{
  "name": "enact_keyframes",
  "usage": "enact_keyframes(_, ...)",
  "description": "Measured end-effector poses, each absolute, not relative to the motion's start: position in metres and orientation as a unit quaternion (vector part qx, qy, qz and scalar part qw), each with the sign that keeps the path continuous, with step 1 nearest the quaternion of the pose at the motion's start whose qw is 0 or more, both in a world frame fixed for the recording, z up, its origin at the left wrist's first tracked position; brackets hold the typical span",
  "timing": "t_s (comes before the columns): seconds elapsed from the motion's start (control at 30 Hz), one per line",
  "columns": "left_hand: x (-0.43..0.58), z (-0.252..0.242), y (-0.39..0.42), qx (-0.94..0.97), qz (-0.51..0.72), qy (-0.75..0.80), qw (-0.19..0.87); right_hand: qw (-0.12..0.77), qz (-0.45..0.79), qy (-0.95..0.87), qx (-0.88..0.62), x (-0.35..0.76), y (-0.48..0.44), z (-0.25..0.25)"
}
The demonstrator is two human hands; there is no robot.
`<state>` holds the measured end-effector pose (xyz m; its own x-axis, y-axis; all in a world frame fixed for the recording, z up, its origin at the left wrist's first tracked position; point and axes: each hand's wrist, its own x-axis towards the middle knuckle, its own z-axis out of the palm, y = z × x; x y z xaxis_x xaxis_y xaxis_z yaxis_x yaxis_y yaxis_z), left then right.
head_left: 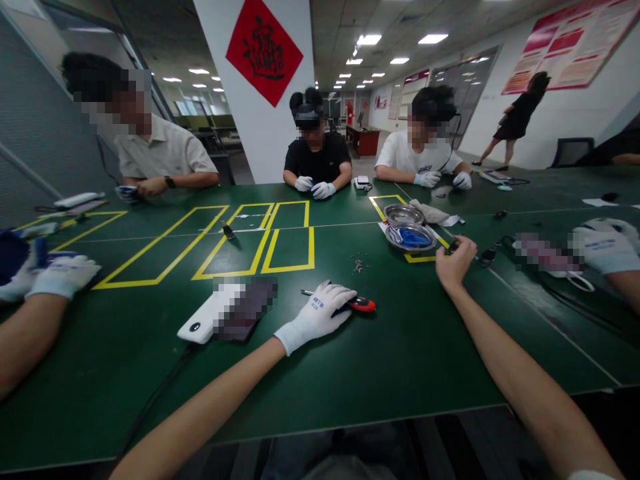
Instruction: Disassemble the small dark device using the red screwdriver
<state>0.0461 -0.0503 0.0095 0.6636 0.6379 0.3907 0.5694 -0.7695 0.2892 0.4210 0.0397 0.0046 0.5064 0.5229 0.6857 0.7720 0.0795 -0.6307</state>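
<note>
My left hand (323,310), in a white glove, lies palm down over a screwdriver (364,305) with a red and black handle. Its fingers are curled over the tool, and the metal shaft pokes out on the left. My right hand (457,260) is bare and reaches forward beside the steel bowls, fingers bent around a small dark object that I cannot make out. A blue and white bundle fills the nearer steel bowl (415,248); another steel bowl (404,212) stands behind it. Several small screws (359,265) lie loose beyond my left hand.
A white power bank (210,313) with a cable and a dark phone-like slab (249,310) lie left of my left hand. Yellow tape rectangles (160,279) mark the green table (320,380). Co-workers' gloved hands (63,275) are at both sides and opposite. A cloth (427,212) lies behind the bowls.
</note>
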Motion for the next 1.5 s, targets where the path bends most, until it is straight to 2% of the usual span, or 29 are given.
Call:
enact_keyframes(0.17, 0.044, 0.014, -0.056, 0.909, 0.260, 0.318, 0.076, 0.493, -0.190, -0.471, -0.706, 0.465, 0.064, -0.014)
enact_keyframes(0.4, 0.041, 0.018, -0.060, 0.907, 0.269, 0.309, 0.093, 0.451, -0.036, -0.371, -0.811, 0.492, 0.090, -0.027)
enact_keyframes(0.83, 0.039, 0.017, -0.061, 0.898, 0.286, 0.307, 0.129, 0.490, -0.027, -0.422, -0.762, 0.486, 0.067, -0.032)
enact_keyframes(1.17, 0.043, 0.019, -0.064, 0.879, 0.310, 0.300, 0.205, 0.420, 0.057, -0.644, -0.637, 0.391, -0.016, -0.008)
enact_keyframes(1.37, 0.047, 0.018, -0.046, 0.824, 0.357, 0.396, 0.192, 0.370, 0.287, -0.749, -0.469, 0.299, -0.019, -0.001)
enact_keyframes(1.43, 0.045, 0.017, -0.031, 0.814, 0.352, 0.428, 0.173, 0.369, 0.321, -0.757, -0.434, 0.280, -0.014, 0.001)
enact_keyframes(1.5, 0.042, 0.016, -0.017, 0.811, 0.340, 0.447, 0.165, 0.381, 0.304, -0.755, -0.439, 0.272, -0.005, 0.001)
